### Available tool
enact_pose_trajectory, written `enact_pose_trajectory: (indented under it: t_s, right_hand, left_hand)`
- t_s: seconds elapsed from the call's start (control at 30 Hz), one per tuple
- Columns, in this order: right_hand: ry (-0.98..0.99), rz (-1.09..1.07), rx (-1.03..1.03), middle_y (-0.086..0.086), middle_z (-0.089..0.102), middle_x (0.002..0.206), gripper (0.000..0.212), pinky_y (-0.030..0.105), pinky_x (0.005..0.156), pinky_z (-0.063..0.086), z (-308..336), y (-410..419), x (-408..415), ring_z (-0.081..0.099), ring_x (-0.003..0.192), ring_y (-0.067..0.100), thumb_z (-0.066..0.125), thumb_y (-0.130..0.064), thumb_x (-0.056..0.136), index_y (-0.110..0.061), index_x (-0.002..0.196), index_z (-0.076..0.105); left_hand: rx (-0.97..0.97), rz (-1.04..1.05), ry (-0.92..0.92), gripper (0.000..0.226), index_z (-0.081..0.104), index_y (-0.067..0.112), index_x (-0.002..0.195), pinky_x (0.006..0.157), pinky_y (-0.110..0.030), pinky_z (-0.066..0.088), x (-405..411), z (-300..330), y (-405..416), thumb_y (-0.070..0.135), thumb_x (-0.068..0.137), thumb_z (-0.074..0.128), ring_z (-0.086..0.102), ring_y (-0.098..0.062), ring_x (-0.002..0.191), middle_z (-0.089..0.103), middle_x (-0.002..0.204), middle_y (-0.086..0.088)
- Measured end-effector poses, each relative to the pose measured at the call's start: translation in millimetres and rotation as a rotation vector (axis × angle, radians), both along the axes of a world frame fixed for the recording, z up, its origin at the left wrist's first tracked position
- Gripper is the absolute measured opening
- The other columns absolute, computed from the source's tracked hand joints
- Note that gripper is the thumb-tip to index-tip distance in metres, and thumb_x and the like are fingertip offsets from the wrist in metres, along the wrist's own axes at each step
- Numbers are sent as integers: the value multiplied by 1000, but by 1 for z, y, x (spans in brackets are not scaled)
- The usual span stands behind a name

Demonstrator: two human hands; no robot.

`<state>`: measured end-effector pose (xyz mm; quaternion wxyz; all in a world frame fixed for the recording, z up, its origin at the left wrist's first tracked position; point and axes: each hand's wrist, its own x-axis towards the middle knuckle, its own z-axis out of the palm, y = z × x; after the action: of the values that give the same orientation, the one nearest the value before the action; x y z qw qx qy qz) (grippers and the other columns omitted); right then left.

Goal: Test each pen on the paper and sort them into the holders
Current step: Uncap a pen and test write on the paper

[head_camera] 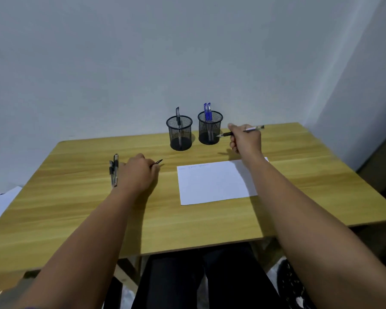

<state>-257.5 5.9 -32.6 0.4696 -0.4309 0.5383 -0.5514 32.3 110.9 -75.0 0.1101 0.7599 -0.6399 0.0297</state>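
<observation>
Plain grey-white walls, corner at the right, nothing hung. Wood-grain bench [210, 221] pushed against the back wall, smooth laminate top, so pens will likely roll or skid on it if dropped flat.

Paper [212, 184] lies flat, centre-right on the bench, faint scribbles along its top edge. Loose sheet, not taped as far as I can see; it would probably shift under a hard stroke unless pinned.

Two black mesh holders at the back: left holder [179, 133] has one dark pen standing in it, right holder [210, 128] has two blue pens [207, 111]. They stand just beside each other, not touching. Light wire cups, likely easy to tip if a pen is jammed in at an angle.

Right hand [245, 139] is beyond the paper's far edge, next to the right holder, grip clamped on a black pen [243, 131]. Pen is roughly level, uncapped tip pointing at the holder wall, barrel end sticking out to the right. Held mid-barrel near the rubber sleeve, which is the sensible spot: stiff, light, grippy there, slick on the clear plastic.

Left hand [138, 172] rests on the bench left of the paper, fingers curled around something thin and dark [157, 162] poking out toward the paper. Could be a cap or a pen tip, can't tell.

Two spare pens [114, 170] lie side by side just left of that hand, untested by the look of it.

Some white sheets [0, 201] sit off the bench's left edge.
</observation>
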Motion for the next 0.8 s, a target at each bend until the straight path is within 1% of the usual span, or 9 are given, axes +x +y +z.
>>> enact_pose_trajectory:
  t_s: [0.07,0.13,0.23,0.3,0.4,0.53,0.67,0.73,0.8]
  right_hand:
    - [39,43,-7,4,60,59,27,19,41,40,-11,5,-1,50,37,8,69,-19,103,-15,80,58]
    - [13,79,-6,10,65,64,19,19,41,40,-21,11,-2,52,39,11,64,-16,105,-10,87,61]
    - [-25,116,-18,14,68,69,10,21,41,43,-31,16,1,55,43,14,61,-11,106,-6,99,68]
    - [-48,129,-23,14,66,67,14,24,43,43,-38,14,3,56,47,16,60,-7,106,-6,97,70]
    - [-96,178,2,16,64,68,21,27,47,41,-53,9,6,55,55,22,59,-1,104,-5,86,69]
    - [-47,198,5,17,69,73,25,25,50,47,-63,7,7,60,57,18,58,2,104,-4,82,70]
    - [-6,232,-9,24,72,81,22,23,55,51,-65,4,8,64,64,21,61,-1,103,-3,85,74]
    - [-12,248,-44,30,71,85,20,31,66,57,-68,2,10,67,74,26,68,-6,100,-3,82,75]
    - [-36,257,-82,24,60,74,25,41,75,54,-70,1,13,60,73,29,75,-11,98,-1,76,67]
  left_hand:
    - [30,34,-106,36,71,27,118,93,-52,43,-1,-8,-5,46,102,45,57,-30,107,59,110,-6]
    - [18,71,-131,38,65,25,127,94,-52,43,-1,-16,-7,45,101,47,54,-32,113,57,119,-9]
    - [-145,-20,-80,52,52,22,144,89,-50,46,-6,-24,-5,45,97,52,53,-36,115,58,130,-12]
    - [-206,-221,-8,55,55,21,143,89,-45,48,-13,-27,-4,50,96,48,53,-32,114,60,132,-8]
    - [-139,-409,82,57,60,24,137,98,-42,45,-29,-33,4,58,95,44,53,-26,119,60,138,1]
    - [-113,-358,81,62,59,29,139,112,-46,32,-36,-43,9,66,93,41,45,-20,134,54,146,9]
    - [-113,-327,105,62,58,33,139,112,-44,25,-36,-47,8,68,91,41,38,-16,138,51,148,15]
    - [-116,-320,122,61,58,35,138,111,-44,24,-36,-48,8,69,90,43,37,-16,138,50,147,16]
    - [-119,-315,141,60,58,36,137,111,-43,23,-35,-49,7,69,89,45,37,-16,139,50,146,18]
